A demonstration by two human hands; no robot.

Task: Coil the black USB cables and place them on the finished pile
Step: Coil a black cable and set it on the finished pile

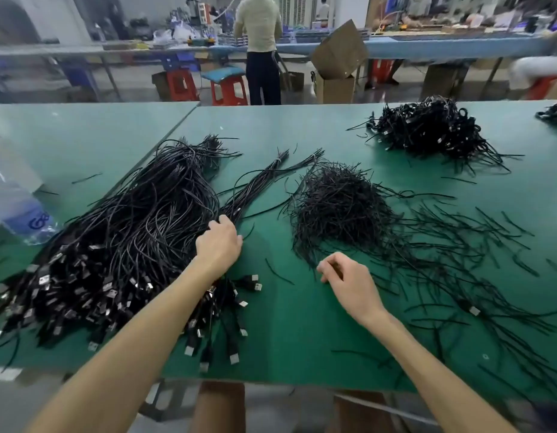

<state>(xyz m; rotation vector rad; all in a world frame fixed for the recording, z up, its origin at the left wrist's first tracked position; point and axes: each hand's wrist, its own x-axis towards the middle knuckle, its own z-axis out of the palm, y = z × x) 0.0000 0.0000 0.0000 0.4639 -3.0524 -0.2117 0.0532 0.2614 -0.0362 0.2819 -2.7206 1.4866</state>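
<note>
A: Green mat (280, 345) over a long bench, workshop floor behind. Step in hand?

B: Looks like picking the next cable. Left hand (219, 245) down on the right edge of the loose cable heap (121, 245), fingers curled into the strands and gripping some. Can't tell whether one or several.

A: Other hand?

B: Right hand (349, 282) low over bare mat near the middle, fingers half curled, thumb against forefinger. Possibly pinching a tie. Too thin to tell.

A: How to do it well?

B: Judgement only: single out one strand near the metal plugs (242, 304) fanned toward the near edge. Draw it out sideways, not up, to avoid dragging neighbours along. Wind even loops, bind, then carry over.

A: Over where?

B: Finished pile (433, 129), far right, well apart from both hands.

A: In the way?

B: Tie heap (336, 207) sitting between hands and that pile, plus stray ties (477, 276) scattered across the right side. Easy to snag or sweep on the reach, so lift the coil clear over them.

A: Rest?

B: Clear water bottle (18, 207) just beside the cable heap's left flank. Second dark bundle (555, 114) at the far right edge, cut off. Beyond the bench: standing person (260, 48), open cardboard box (336, 70), red stools (228, 90).
</note>
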